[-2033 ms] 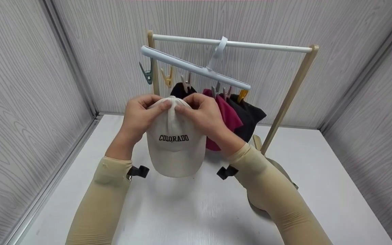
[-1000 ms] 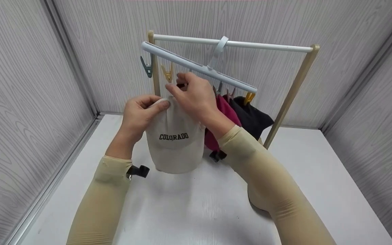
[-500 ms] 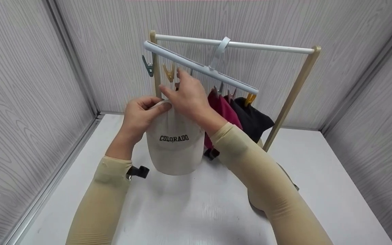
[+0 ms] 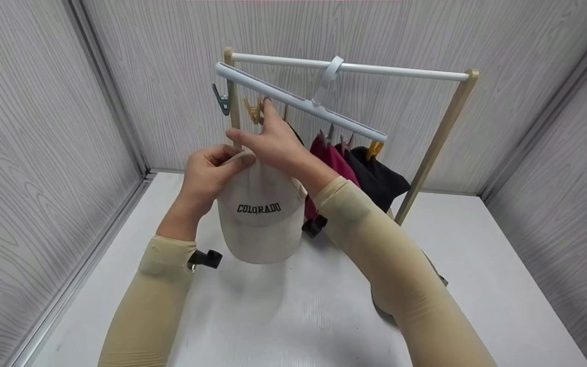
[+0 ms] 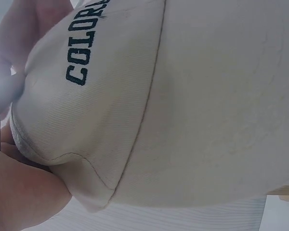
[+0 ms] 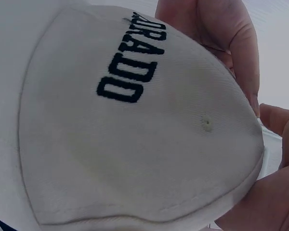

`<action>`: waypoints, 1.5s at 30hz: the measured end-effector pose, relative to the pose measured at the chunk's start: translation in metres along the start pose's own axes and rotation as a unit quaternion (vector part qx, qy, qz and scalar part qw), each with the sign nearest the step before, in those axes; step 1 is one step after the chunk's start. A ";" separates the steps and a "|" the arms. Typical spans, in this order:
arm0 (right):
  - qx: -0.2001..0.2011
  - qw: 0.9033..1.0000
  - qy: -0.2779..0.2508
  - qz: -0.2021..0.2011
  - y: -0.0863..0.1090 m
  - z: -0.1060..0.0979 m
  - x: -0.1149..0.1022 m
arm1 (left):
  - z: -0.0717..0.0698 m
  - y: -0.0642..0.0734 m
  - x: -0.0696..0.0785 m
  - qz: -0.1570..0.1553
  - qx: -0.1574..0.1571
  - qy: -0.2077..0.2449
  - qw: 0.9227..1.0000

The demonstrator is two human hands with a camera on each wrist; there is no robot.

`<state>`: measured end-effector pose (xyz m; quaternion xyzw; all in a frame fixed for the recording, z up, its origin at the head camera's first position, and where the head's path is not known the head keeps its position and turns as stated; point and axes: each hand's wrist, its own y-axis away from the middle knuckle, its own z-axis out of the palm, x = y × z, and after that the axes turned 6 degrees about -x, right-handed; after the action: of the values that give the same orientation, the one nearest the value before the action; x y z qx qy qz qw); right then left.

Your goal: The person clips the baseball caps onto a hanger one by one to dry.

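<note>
A white baseball cap (image 4: 260, 234) lettered "COLORADO" hangs brim down in front of the rack. My left hand (image 4: 205, 176) pinches its crown at the top left between thumb and fingers. My right hand (image 4: 278, 140) is raised above and in front of the cap, its thumb spread away from the index finger. That index fingertip reaches up beside a yellow clothespin (image 4: 253, 110), close under the pale blue clip hanger (image 4: 293, 99); whether it touches the clothespin I cannot tell. A green clothespin (image 4: 222, 100) hangs at the hanger's left end. Both wrist views show mostly the cap's white cloth.
The tilted hanger hooks over the white bar (image 4: 400, 71) of a wooden-sided rack. Clipped at its right are a magenta cloth item (image 4: 341, 163) and a black one (image 4: 380, 176), the black under an orange clothespin (image 4: 374, 149). A beige item lies partly hidden behind my right forearm.
My right hand has left the cap's crown and risen to the clothespins, its thumb shifting left. My left hand keeps its pinch. The hanger has tilted a little more, right end lower.
</note>
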<state>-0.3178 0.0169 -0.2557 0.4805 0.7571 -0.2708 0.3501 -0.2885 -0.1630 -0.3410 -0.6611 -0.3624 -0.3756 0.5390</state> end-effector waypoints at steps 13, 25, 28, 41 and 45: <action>0.037 0.983 -0.147 -0.099 0.000 0.009 -0.001 | -0.004 0.003 0.001 -0.013 -0.001 0.003 1.000; 0.067 0.944 -0.307 -0.100 0.009 0.013 -0.007 | -0.002 0.004 -0.002 -0.020 -0.012 0.011 1.000; 0.073 0.941 -0.317 -0.097 0.010 0.014 -0.006 | -0.001 0.004 -0.003 -0.021 -0.014 0.013 1.000; 0.050 0.931 -0.351 -0.087 0.011 0.022 -0.009 | -0.013 0.013 -0.002 -0.028 -0.013 0.005 1.000; 0.060 0.926 -0.363 -0.089 0.012 0.020 -0.010 | -0.012 0.011 -0.002 -0.023 -0.016 0.009 1.000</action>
<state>-0.2982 0.0008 -0.2607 0.2999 0.6007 -0.5014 0.5457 -0.2808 -0.1770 -0.3456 -0.6577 -0.3665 -0.4000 0.5227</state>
